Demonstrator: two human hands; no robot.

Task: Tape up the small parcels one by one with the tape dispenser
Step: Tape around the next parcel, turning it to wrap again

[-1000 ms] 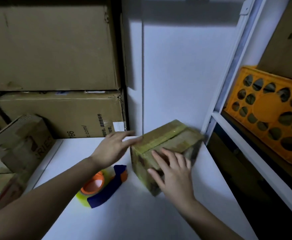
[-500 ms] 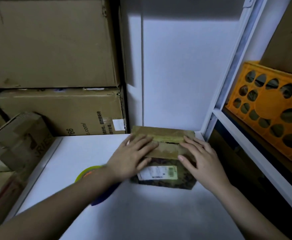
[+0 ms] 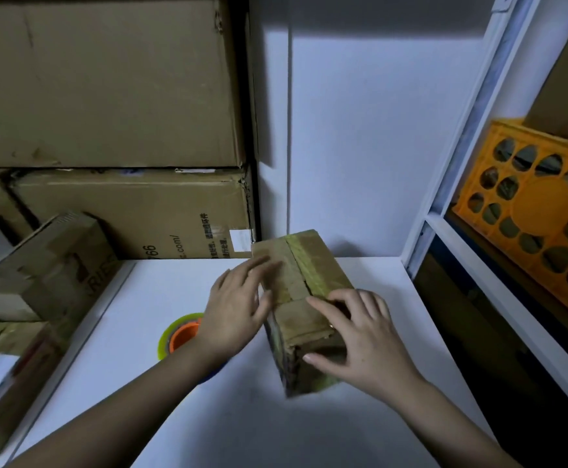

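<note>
Upper left of frame: two big cardboard cartons [image 3: 107, 79] stacked against the wall, with smaller boxes [image 3: 49, 265] piled at the left edge below them. Right side: white shelf frame [image 3: 471, 130] with an orange perforated crate [image 3: 539, 211] on it. Lower centre: white surface [image 3: 242, 417], lit dimly.

Centre of frame: small parcel [image 3: 306, 288] lies on the surface, long axis running away from the camera, a yellowish tape strip along its top seam, near end flap looking loose and ragged. Left hand [image 3: 238, 309] lies flat on the parcel's left top edge, fingers straight, blurred from motion, gripping nothing. Right hand [image 3: 360, 336] is on the near end, fingers spread and bent over the top corner, thumb on the end face; pressing more than clamping, as far as I can tell.

Just left of the parcel, partly under the left wrist: tape dispenser [image 3: 181, 336], orange core, greenish roll, resting on the surface untouched.

Likely step: squaring up the parcel before taping. To do it well: keep the right hand pinning the end flap shut, free the left hand for the dispenser, start the tape on the end face and pull it over the seam in line with the existing strip.
</note>
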